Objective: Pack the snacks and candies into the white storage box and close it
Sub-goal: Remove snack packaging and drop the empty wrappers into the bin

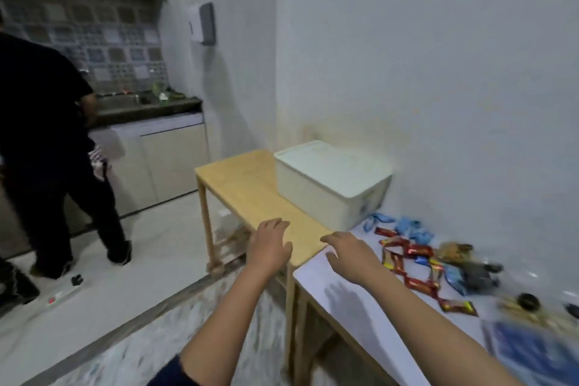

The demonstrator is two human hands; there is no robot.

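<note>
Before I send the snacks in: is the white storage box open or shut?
Shut. The lid lies flat across the top of the white storage box, with no gap along its rim and nothing of the inside showing.

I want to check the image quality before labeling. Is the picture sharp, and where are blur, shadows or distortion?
Head view: soft overall; strongest motion blur at the lower right, where the blue packet smears. The white storage box and red candies are readable but fuzzy. The right hand casts a shadow on the white table. Wide-angle distortion tilts the walls; dim, even light without glare.
</note>
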